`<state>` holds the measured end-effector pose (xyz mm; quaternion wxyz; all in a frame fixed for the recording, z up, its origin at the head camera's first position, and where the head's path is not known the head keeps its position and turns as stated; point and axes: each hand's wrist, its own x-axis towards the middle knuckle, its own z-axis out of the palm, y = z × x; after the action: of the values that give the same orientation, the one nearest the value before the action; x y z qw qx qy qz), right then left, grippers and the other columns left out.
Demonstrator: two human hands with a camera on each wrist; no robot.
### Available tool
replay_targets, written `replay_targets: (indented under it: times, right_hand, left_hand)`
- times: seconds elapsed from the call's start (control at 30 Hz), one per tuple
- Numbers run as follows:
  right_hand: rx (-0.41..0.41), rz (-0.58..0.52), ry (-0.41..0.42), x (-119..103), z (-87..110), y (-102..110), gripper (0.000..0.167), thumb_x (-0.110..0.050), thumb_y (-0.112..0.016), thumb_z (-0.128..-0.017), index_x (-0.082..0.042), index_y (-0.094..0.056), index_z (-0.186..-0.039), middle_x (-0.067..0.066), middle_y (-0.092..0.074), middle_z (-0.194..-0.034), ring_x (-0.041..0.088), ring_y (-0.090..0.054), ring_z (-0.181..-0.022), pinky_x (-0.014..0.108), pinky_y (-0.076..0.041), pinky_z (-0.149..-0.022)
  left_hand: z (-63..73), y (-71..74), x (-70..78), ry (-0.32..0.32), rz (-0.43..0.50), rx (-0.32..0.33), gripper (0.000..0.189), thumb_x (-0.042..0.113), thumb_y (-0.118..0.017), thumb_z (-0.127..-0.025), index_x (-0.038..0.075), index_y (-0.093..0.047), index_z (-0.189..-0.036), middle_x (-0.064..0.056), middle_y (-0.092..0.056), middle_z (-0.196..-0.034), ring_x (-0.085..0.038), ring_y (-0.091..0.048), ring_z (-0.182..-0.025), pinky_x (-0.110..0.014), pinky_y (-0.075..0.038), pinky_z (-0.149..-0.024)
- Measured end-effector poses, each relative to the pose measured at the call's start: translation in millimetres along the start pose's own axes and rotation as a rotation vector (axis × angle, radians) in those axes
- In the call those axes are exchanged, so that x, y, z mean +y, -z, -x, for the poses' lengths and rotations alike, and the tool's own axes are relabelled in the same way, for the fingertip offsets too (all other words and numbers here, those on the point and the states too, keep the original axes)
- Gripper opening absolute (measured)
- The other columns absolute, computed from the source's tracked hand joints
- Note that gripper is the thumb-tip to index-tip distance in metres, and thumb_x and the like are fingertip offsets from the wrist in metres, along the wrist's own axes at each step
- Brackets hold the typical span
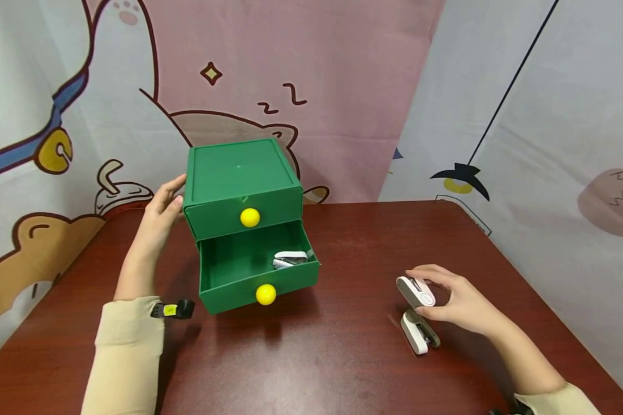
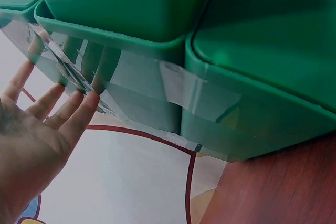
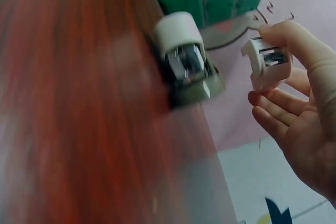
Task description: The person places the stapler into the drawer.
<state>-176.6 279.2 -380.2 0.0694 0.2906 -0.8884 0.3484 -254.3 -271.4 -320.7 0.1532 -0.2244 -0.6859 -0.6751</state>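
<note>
Over the right side of the table [image 1: 353, 259], I see the right hand [image 1: 459, 300] pinching a white stapler [image 1: 414, 291] off the surface, near a second stapler [image 1: 413, 334] resting there. Toward the left, the left hand [image 1: 162, 210] has its fingers spread against the green box [image 1: 239, 167]; its pulled-out lower drawer [image 1: 297, 280] holds another stapler [image 1: 292, 255]. My guess is a pick-up step; any leftward carry would call for a steady pinch.

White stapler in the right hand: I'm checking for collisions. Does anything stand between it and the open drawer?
No loose object shows between the held stapler and the open drawer; only the drawer's side wall does. The tabletop stapler sits off that line.
</note>
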Motion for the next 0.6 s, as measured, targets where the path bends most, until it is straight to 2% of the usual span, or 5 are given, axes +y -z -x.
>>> replay_targets:
  times: [0.17, 0.4, 0.6]
  right_hand:
    - [0.028, -0.001, 0.056, -16, -14.8, -8, 0.062, -0.015, -0.086, -0.072, -0.017, -0.061, -0.129, -0.003, -0.055, -0.125, 0.010, -0.050, -0.108, 0.025, -0.043, -0.083]
    - [0.050, -0.070, 0.113, -42, -38.7, -24, 0.064, -0.011, -0.086, -0.068, -0.014, -0.062, -0.128, -0.001, -0.055, -0.125, 0.015, -0.051, -0.109, 0.030, -0.044, -0.083]
    - [0.034, -0.144, 0.137, -63, -58.5, -35, 0.062, -0.012, -0.085, -0.071, -0.017, -0.062, -0.128, -0.005, -0.054, -0.125, 0.015, -0.051, -0.112, 0.038, -0.043, -0.087]
  left_hand:
    - [-0.7, -0.2, -0.3, 0.000, -0.002, -0.003, 0.045, 0.014, -0.045, -0.102, 0.010, -0.039, -0.147, -0.010, -0.038, -0.143, -0.013, -0.053, -0.112, -0.021, -0.044, -0.087]
    - [0.3, 0.4, 0.5, 0.009, -0.015, -0.001, 0.046, 0.015, -0.046, -0.102, 0.011, -0.039, -0.147, -0.010, -0.037, -0.144, -0.012, -0.052, -0.114, -0.021, -0.043, -0.087]
    - [0.5, 0.8, 0.8, 0.016, -0.021, 0.001, 0.046, 0.016, -0.046, -0.102, 0.011, -0.038, -0.147, -0.011, -0.036, -0.145, -0.013, -0.047, -0.121, -0.020, -0.043, -0.088]
